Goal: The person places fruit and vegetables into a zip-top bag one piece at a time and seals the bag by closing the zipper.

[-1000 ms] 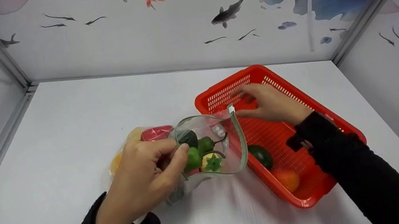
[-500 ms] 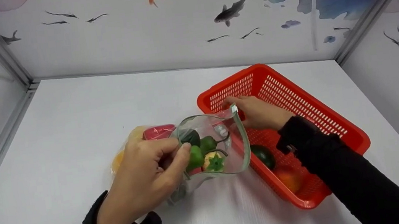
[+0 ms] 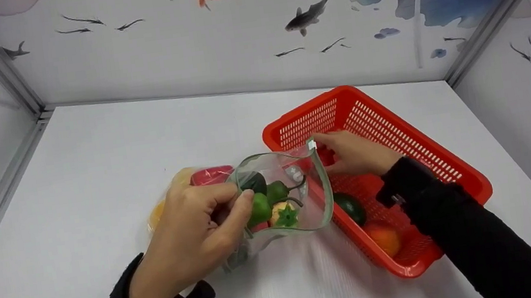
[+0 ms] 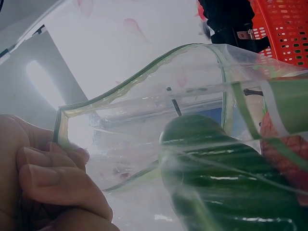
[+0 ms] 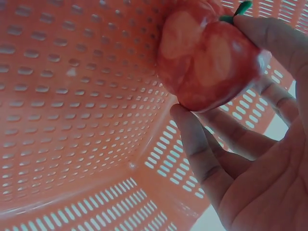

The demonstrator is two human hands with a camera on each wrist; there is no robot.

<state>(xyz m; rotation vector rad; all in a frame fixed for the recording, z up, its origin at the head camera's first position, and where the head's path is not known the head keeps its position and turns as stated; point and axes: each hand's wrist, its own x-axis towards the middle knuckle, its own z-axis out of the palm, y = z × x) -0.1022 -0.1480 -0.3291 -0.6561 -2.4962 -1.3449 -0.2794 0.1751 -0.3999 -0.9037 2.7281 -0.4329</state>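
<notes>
In the head view, my left hand (image 3: pixel 193 240) pinches the green-edged rim of a clear zip bag (image 3: pixel 270 240), its mouth held wide toward the basket. Inside lie green peppers (image 3: pixel 259 210), a dark green item (image 3: pixel 253 184) and a pale yellow piece with a green cap (image 3: pixel 284 215). The left wrist view has a large dark green vegetable (image 4: pixel 226 178) behind the clear film. My right hand (image 3: pixel 361 153) is within the red basket (image 3: pixel 446 174), just beyond the bag's mouth. Between thumb and fingers it grips a glossy, lobed red bell pepper (image 5: pixel 207 57) with a green stem.
A dark green oval item (image 3: pixel 350 208) and an orange fruit (image 3: pixel 384 238) lie along the basket's near left wall. Pink (image 3: pixel 211 175) and yellow (image 3: pixel 156 215) pieces show through the bag's left part. White panels (image 3: pixel 233 61) enclose the white table (image 3: pixel 106 144).
From hovering open over the basket, my right hand has reached down into it and taken hold of the red bell pepper, then drawn slightly back. My left hand keeps its grip on the bag.
</notes>
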